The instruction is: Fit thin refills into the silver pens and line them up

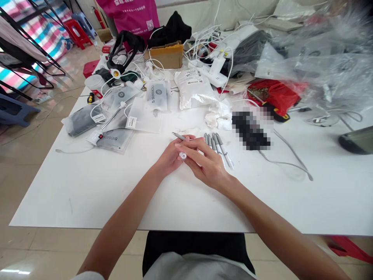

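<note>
Both of my hands meet near the middle of the white table (87,186). My left hand (169,158) pinches a slim grey pen (178,136) whose tip points up and left. My right hand (204,161) lies over the left, its fingers curled around a small white cap-like piece (182,155). Just right of my hands, several grey pens (218,146) lie side by side on the table.
Packaged goods in white and clear bags (145,105), cables (285,155), a cardboard box (167,54), crumpled tissue (217,114), a red bag (274,93) and clear plastic sheeting (320,66) crowd the far half. Red stools (76,33) and racks stand left.
</note>
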`<state>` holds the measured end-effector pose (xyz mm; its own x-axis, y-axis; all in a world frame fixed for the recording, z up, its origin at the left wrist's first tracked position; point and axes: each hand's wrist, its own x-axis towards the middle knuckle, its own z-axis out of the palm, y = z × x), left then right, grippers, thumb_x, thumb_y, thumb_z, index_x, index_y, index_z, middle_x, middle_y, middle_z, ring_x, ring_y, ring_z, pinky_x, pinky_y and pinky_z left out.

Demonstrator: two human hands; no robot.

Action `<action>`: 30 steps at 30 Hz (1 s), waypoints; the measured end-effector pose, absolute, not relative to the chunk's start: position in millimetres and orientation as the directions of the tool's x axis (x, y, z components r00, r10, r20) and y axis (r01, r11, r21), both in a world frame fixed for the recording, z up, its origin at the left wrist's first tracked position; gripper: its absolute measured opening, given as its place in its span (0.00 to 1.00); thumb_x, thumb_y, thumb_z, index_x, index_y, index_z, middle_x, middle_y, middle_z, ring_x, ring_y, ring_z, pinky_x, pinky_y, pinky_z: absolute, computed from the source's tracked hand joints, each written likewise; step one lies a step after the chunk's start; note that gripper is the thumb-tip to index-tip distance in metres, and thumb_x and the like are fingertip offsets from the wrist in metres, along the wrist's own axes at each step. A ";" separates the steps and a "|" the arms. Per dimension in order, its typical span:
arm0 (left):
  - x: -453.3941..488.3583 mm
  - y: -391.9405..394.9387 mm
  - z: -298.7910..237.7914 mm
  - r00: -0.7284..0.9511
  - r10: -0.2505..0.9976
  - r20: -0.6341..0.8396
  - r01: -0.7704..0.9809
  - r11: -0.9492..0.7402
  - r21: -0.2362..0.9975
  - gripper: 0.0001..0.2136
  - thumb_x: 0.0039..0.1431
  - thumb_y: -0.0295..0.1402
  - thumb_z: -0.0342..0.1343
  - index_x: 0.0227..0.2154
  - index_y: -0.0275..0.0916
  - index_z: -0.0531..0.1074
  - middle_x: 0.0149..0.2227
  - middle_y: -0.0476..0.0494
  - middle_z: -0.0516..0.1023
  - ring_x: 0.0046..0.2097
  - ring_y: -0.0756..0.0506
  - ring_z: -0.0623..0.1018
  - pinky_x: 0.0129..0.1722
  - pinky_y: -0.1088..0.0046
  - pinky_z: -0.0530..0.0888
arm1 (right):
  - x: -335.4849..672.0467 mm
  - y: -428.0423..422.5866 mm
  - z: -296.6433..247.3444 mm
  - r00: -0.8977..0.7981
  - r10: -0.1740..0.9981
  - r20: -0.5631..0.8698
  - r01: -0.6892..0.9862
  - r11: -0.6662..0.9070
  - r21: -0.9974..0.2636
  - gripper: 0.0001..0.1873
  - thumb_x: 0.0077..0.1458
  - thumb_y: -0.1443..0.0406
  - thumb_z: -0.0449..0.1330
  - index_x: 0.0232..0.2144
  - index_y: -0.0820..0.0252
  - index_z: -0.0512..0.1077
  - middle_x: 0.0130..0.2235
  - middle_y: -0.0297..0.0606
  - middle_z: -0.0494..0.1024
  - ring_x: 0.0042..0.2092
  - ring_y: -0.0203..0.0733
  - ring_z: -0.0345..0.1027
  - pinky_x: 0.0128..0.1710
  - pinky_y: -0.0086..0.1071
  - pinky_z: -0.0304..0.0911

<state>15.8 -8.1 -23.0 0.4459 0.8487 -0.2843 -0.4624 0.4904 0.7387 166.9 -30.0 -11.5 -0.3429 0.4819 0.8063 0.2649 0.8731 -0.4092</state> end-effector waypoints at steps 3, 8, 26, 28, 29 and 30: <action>15.9 -7.7 -23.6 0.473 0.846 -0.247 -0.428 0.466 0.774 0.13 0.60 0.45 0.66 0.40 0.41 0.78 0.40 0.43 0.76 0.49 0.42 0.79 0.51 0.68 0.75 | 167.2 -30.1 -11.7 -0.341 0.483 0.806 0.271 0.872 -0.408 0.30 0.67 0.76 0.57 0.67 0.49 0.67 0.49 0.43 0.77 0.51 0.45 0.76 0.54 0.44 0.78; 15.4 -6.9 -23.2 0.477 0.841 -0.253 -0.414 0.469 0.780 0.13 0.63 0.46 0.63 0.40 0.42 0.77 0.42 0.43 0.77 0.51 0.42 0.78 0.49 0.70 0.75 | 167.9 -30.0 -11.9 -0.348 0.493 0.798 0.294 0.865 -0.406 0.28 0.68 0.74 0.57 0.66 0.48 0.67 0.50 0.42 0.78 0.51 0.44 0.77 0.54 0.44 0.77; 12.6 -0.1 -21.9 0.349 0.905 -0.244 -0.686 0.424 0.592 0.06 0.67 0.32 0.62 0.43 0.36 0.79 0.48 0.40 0.84 0.52 0.46 0.82 0.60 0.69 0.74 | 183.7 -14.0 -13.4 -0.102 0.652 0.751 0.407 0.717 -0.566 0.12 0.67 0.70 0.61 0.51 0.55 0.74 0.46 0.43 0.79 0.47 0.45 0.76 0.45 0.40 0.75; 12.8 -0.3 -19.3 0.322 0.914 -0.248 -0.714 0.407 0.571 0.06 0.69 0.31 0.59 0.43 0.35 0.79 0.54 0.36 0.82 0.59 0.43 0.81 0.65 0.66 0.72 | 185.3 -12.5 -14.6 -0.015 0.748 0.663 0.386 0.616 -0.687 0.08 0.68 0.66 0.61 0.49 0.54 0.73 0.44 0.40 0.79 0.45 0.44 0.75 0.44 0.40 0.74; 12.8 -0.4 -18.5 0.313 0.917 -0.248 -0.722 0.400 0.565 0.06 0.70 0.30 0.58 0.43 0.35 0.78 0.56 0.35 0.82 0.61 0.42 0.80 0.66 0.66 0.72 | 185.5 -11.9 -16.1 0.015 0.791 0.611 0.359 0.566 -0.742 0.07 0.69 0.64 0.61 0.48 0.53 0.72 0.44 0.40 0.78 0.44 0.43 0.75 0.44 0.40 0.74; 12.6 -0.4 -18.0 0.308 0.918 -0.248 -0.726 0.396 0.562 0.07 0.71 0.30 0.57 0.43 0.35 0.78 0.57 0.35 0.81 0.62 0.42 0.79 0.66 0.65 0.72 | 185.3 -11.4 -18.0 0.037 0.825 0.564 0.326 0.523 -0.787 0.07 0.69 0.63 0.61 0.49 0.53 0.72 0.44 0.39 0.78 0.44 0.43 0.75 0.45 0.40 0.74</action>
<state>12.6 -0.4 -18.0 0.3084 0.9184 -0.2479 -0.7264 0.3956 0.5619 185.3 -11.4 -18.0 0.0372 0.8250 0.5638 0.3258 0.5234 -0.7874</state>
